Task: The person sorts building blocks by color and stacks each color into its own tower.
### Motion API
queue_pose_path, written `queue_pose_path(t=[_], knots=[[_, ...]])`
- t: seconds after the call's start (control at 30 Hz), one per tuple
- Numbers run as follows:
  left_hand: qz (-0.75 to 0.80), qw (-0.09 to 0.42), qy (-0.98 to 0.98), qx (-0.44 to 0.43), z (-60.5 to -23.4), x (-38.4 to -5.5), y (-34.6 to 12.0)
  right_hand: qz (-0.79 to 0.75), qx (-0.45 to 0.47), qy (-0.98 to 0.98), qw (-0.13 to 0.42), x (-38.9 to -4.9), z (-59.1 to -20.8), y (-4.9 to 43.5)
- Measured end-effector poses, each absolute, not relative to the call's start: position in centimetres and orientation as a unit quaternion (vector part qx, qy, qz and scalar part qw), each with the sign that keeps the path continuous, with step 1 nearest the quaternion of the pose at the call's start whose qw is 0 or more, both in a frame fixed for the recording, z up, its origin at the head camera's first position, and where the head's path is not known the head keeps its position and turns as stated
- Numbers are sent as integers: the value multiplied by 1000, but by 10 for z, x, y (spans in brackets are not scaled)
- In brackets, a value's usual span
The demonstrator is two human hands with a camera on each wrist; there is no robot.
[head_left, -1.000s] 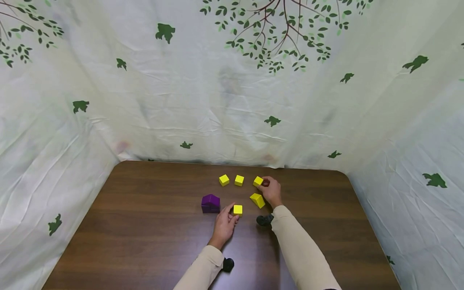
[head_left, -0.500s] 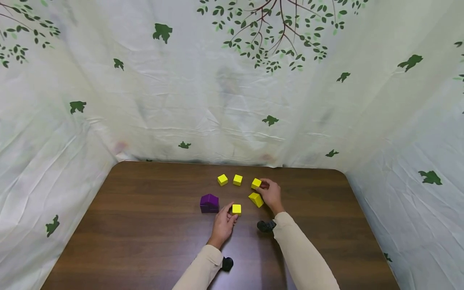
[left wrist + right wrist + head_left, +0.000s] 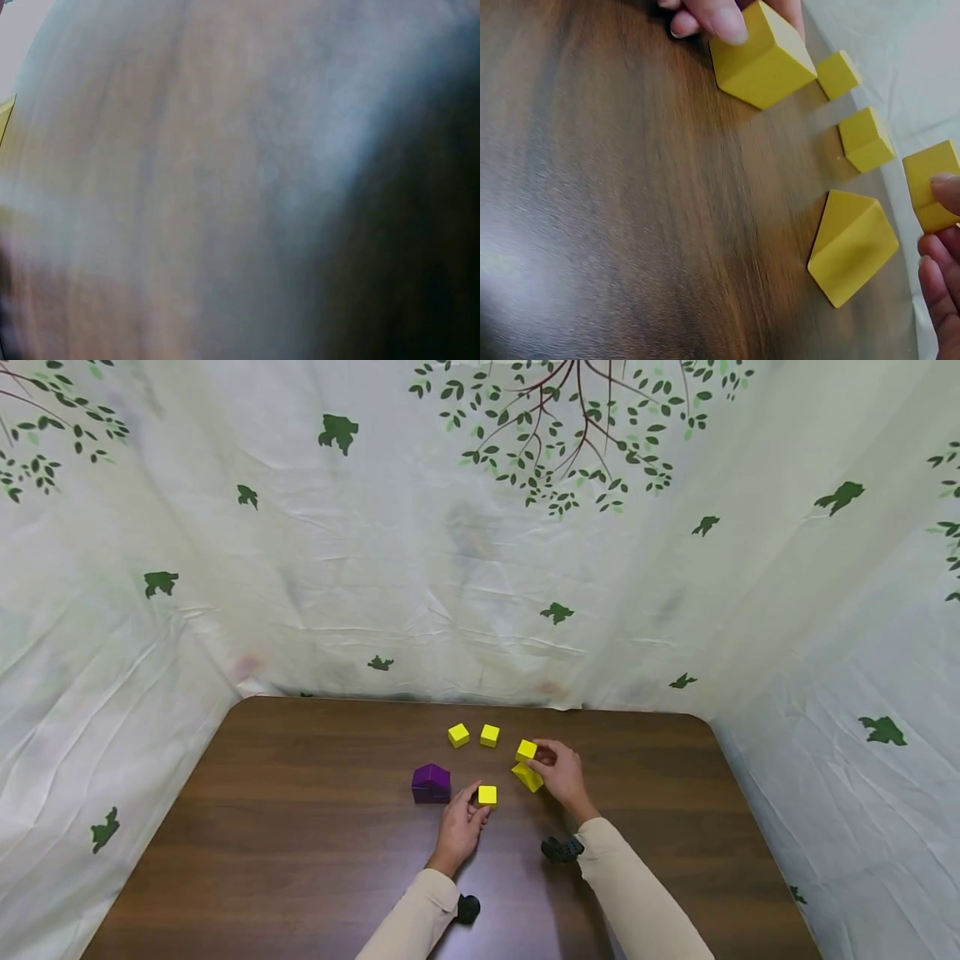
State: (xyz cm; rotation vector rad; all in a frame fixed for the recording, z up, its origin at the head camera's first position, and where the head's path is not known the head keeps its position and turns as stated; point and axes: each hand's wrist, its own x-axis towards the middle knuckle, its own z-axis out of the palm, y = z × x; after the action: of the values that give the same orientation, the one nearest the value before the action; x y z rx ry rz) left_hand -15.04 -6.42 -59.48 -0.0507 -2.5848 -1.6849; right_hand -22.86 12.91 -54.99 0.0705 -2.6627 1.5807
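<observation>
While my left hand (image 3: 459, 831) pinches one yellow cube (image 3: 487, 796), inward on the desk (image 3: 300, 877), my right hand (image 3: 561, 774) pinches a second cube (image 3: 526, 749), nearer the far edge, best held level and clear of the wedge (image 3: 847, 247).

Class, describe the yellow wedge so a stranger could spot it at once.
On the brown table, find the person's right hand, which pinches a yellow cube. Just below that cube in the head view is the yellow wedge; its sloping faces and ridge set it apart from the nearby cubes.
</observation>
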Motion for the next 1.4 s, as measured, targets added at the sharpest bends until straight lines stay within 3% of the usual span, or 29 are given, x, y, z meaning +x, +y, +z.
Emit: queue_pose_path(t=[0.97, 1.4], knots=[[-538, 5, -843, -2, -596, -152, -65, 546, 68, -835, 16, -181, -571, 117], [-534, 7, -845, -5, -594, -151, -63, 541, 65, -838, -7, -176, -580, 119]])
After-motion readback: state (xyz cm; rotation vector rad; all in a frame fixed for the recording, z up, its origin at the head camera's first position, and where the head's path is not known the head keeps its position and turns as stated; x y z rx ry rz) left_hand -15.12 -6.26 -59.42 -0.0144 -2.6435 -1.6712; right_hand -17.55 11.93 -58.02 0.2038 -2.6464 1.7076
